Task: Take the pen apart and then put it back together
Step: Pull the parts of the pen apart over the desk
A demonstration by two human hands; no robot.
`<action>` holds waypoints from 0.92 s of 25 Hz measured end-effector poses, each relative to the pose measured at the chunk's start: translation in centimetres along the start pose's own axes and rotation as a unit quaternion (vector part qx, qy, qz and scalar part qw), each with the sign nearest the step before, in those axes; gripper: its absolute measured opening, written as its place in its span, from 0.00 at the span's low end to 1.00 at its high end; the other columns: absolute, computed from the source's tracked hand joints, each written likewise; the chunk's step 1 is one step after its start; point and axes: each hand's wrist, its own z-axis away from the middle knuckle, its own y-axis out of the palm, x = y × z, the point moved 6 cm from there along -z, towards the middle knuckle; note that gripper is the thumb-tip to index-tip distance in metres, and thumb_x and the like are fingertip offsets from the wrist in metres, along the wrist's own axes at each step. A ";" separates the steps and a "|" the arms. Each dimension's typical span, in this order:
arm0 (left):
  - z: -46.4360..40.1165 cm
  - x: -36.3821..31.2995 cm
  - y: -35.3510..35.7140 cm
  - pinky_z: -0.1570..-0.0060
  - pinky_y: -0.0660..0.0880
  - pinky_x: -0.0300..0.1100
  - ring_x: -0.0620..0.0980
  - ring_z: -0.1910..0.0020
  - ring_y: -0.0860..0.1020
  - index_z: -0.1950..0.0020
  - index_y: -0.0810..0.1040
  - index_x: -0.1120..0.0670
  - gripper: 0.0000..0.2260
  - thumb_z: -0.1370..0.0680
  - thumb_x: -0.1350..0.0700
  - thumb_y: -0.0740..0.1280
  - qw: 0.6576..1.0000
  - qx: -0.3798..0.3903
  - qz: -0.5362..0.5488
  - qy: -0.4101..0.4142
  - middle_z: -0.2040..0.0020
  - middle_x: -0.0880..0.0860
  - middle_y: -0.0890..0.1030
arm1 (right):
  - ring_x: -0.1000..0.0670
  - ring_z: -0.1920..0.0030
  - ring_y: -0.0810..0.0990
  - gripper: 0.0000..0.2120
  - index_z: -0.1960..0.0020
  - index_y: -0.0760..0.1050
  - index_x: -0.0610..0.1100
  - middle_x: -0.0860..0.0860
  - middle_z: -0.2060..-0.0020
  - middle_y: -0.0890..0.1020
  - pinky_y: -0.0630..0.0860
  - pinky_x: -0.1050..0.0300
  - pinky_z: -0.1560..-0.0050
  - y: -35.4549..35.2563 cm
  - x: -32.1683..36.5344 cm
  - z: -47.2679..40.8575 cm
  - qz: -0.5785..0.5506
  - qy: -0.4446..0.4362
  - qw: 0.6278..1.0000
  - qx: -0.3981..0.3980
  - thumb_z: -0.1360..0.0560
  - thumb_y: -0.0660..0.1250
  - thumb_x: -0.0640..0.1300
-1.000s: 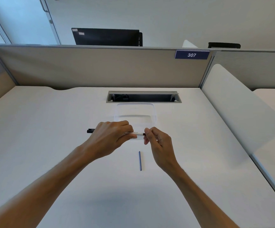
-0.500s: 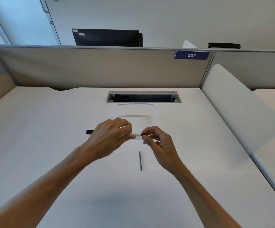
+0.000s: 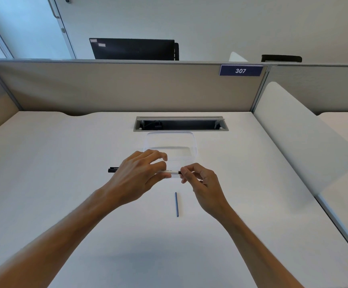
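Note:
I hold a white pen barrel level above the desk, its black capped end sticking out to the left. My left hand wraps around the barrel's middle. My right hand pinches the barrel's dark right tip between thumb and forefinger. A thin blue refill lies loose on the desk just below my hands, pointing toward me.
A clear plastic container stands on the white desk just behind my hands. Behind it is an open cable slot. Beige partition panels close the back, and a white divider rises at the right.
My right fingers shifted slightly along the pen's right tip, drawing in close to it. The left hand and the blue refill stay where they were.

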 end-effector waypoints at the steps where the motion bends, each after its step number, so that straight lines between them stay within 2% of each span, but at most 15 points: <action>1: 0.0 0.0 0.0 0.54 0.75 0.44 0.50 0.46 0.78 0.53 0.78 0.49 0.16 0.19 0.42 0.55 1.000 0.002 0.000 -0.002 0.41 0.50 0.80 | 0.60 0.64 0.78 0.10 0.53 0.79 0.42 0.54 0.63 0.82 0.68 0.68 0.65 0.0 0.0 0.0 -0.006 0.001 1.000 0.005 0.20 0.65 0.48; 4: 0.0 0.1 0.0 0.54 0.74 0.43 0.52 0.47 0.79 0.53 0.79 0.50 0.14 0.20 0.44 0.58 1.000 0.008 0.004 -0.004 0.41 0.51 0.81 | 0.58 0.57 0.79 0.05 0.52 0.77 0.47 0.54 0.58 0.82 0.69 0.62 0.64 0.1 -0.3 0.1 -0.020 0.003 1.000 0.020 0.21 0.67 0.49; 7: 0.0 0.1 0.0 0.55 0.74 0.43 0.51 0.47 0.79 0.53 0.79 0.50 0.16 0.19 0.43 0.56 1.000 0.007 0.005 -0.002 0.41 0.51 0.80 | 0.57 0.54 0.80 0.05 0.52 0.77 0.50 0.57 0.56 0.82 0.70 0.63 0.63 0.1 -0.5 0.2 -0.028 0.007 0.999 0.024 0.23 0.67 0.51; 11: 0.0 0.0 0.1 0.55 0.74 0.43 0.50 0.48 0.78 0.53 0.78 0.49 0.17 0.19 0.42 0.54 1.000 0.007 0.015 0.000 0.41 0.50 0.80 | 0.61 0.60 0.78 0.07 0.52 0.77 0.48 0.56 0.59 0.81 0.68 0.70 0.64 0.1 -0.2 0.2 -0.009 -0.001 1.000 0.001 0.21 0.65 0.50; 14: 0.0 0.0 0.2 0.54 0.75 0.44 0.50 0.48 0.79 0.54 0.78 0.49 0.18 0.19 0.41 0.54 1.000 0.006 0.016 -0.002 0.41 0.50 0.80 | 0.64 0.66 0.76 0.10 0.53 0.78 0.44 0.53 0.63 0.81 0.67 0.71 0.67 0.0 0.0 0.1 0.010 0.004 1.000 -0.015 0.19 0.63 0.49; 19: -0.1 0.0 0.3 0.55 0.77 0.45 0.50 0.48 0.79 0.54 0.79 0.49 0.19 0.19 0.41 0.53 1.000 0.003 0.012 -0.004 0.41 0.50 0.80 | 0.61 0.66 0.74 0.16 0.63 0.78 0.45 0.55 0.64 0.79 0.64 0.68 0.67 0.1 0.1 -0.1 0.021 -0.012 1.000 0.000 0.19 0.63 0.49; 23: 0.0 0.4 0.4 0.55 0.76 0.45 0.50 0.48 0.78 0.54 0.78 0.49 0.18 0.19 0.41 0.54 1.000 0.006 0.015 -0.006 0.41 0.50 0.80 | 0.60 0.60 0.76 0.11 0.59 0.77 0.47 0.55 0.59 0.79 0.66 0.67 0.65 0.3 -0.1 -0.2 0.005 -0.020 1.000 0.020 0.19 0.65 0.47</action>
